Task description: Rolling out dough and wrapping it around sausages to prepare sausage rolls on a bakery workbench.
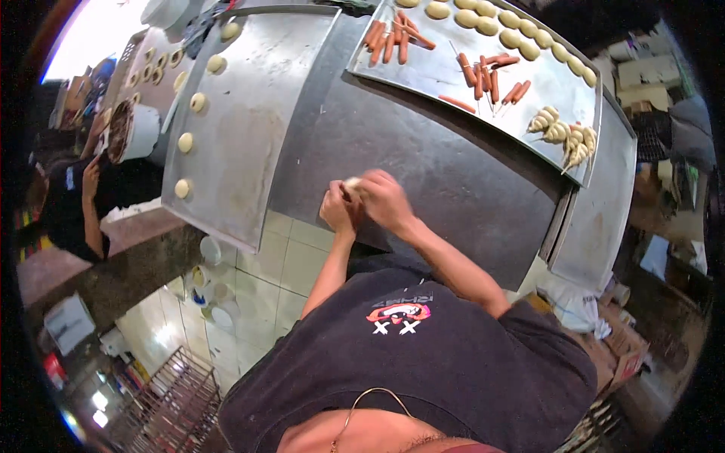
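Close together over the near edge of the dark metal table, my left hand [339, 208] and my right hand [384, 201] are both closed around a pale piece of dough [352, 183]. Only a little of the dough shows between the fingers, and whatever else may be inside the grip is hidden. My right hand is slightly blurred. Beyond them, a metal tray [423, 79] bears sausages [483, 78], several on sticks. At its right corner lie sausages wrapped in spiralled dough [568, 136], and round dough balls [487, 23] line its far side.
A long metal tray [242, 128] on the left holds a spaced row of dough balls [198, 102]. Farther left, another person's hand [91, 177] is near a tub of dark filling [136, 132]. An additional metal tray [596, 204] stands at the right, with boxes [623, 343] below.
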Motion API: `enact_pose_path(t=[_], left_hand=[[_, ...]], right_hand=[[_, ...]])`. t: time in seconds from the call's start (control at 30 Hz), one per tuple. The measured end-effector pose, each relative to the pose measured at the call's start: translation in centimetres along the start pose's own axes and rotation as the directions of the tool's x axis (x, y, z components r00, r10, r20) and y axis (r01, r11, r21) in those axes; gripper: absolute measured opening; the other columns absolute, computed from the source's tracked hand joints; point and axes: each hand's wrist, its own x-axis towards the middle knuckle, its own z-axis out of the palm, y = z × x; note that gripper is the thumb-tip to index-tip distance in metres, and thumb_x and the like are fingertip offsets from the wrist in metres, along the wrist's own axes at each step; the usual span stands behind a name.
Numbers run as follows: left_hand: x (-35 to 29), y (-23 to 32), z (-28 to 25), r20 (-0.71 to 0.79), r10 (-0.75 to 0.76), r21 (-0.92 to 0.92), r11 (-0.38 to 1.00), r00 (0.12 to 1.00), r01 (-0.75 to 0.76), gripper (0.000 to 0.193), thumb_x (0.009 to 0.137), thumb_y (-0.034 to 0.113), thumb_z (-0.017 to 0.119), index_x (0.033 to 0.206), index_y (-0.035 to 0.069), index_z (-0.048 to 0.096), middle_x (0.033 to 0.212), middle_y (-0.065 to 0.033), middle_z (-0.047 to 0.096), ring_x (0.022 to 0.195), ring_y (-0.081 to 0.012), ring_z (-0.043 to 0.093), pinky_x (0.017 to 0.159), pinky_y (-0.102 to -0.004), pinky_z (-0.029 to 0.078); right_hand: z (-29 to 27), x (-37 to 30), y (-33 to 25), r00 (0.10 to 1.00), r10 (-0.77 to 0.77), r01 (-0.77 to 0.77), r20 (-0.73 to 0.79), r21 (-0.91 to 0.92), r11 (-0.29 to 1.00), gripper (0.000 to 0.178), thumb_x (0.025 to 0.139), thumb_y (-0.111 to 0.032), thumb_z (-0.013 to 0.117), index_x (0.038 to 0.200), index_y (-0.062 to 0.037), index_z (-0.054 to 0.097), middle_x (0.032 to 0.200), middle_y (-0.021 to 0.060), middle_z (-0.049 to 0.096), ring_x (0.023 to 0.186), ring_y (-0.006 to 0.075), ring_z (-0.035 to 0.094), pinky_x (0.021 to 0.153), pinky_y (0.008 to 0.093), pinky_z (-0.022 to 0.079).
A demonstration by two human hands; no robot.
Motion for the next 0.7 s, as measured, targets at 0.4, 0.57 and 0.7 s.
enact_pose_path(t=[0.4, 0.57, 0.7], left_hand=[[0.9, 0.8, 0.5, 0.051, 0.094, -0.096, 0.991, 0.994, -0.089, 0.008, 0.083, 0.014, 0.062, 0.088, 0.01, 0.058, 0.063, -0.0045, 0.055, 0.065, -0.0284, 0.06, 0.058, -0.0439, 0.046], [0.1, -0.1, 0.6, 0.07, 0.11, -0.156, 0.983, 0.991, -0.098, 0.005, 0.082, 0.013, 0.064, 0.085, 0.01, 0.061, 0.061, -0.0032, 0.052, 0.061, -0.0262, 0.056, 0.057, -0.0426, 0.044], [0.2, -0.3, 0.8, 0.063, 0.154, -0.149, 0.978, 0.986, -0.143, 0.004, 0.081, 0.012, 0.064, 0.083, 0.01, 0.061, 0.06, -0.0024, 0.05, 0.061, -0.0259, 0.055, 0.056, -0.0416, 0.043]], right_hand=[[-7.4, 0.0, 8.4, 0.955, 0.166, -0.296, -0.245, -0.802, 0.518, 0.086, 0.094, -0.062, 0.045, 0.154, -0.0031, 0.025, 0.162, 0.0114, 0.022, 0.149, 0.0306, 0.02, 0.12, 0.0561, 0.01], [-6.8, 2.8, 11.1, 0.932, 0.051, -0.331, -0.358, -0.787, 0.521, 0.092, 0.093, -0.065, 0.044, 0.153, 0.0012, 0.022, 0.162, 0.0164, 0.019, 0.15, 0.0314, 0.017, 0.12, 0.0546, 0.011], [-3.1, -10.5, 4.1, 0.944, 0.31, -0.296, -0.111, -0.7, 0.65, 0.1, 0.089, -0.067, 0.047, 0.147, 0.0119, 0.026, 0.155, 0.0288, 0.026, 0.148, 0.0398, 0.021, 0.12, 0.0509, 0.015]])
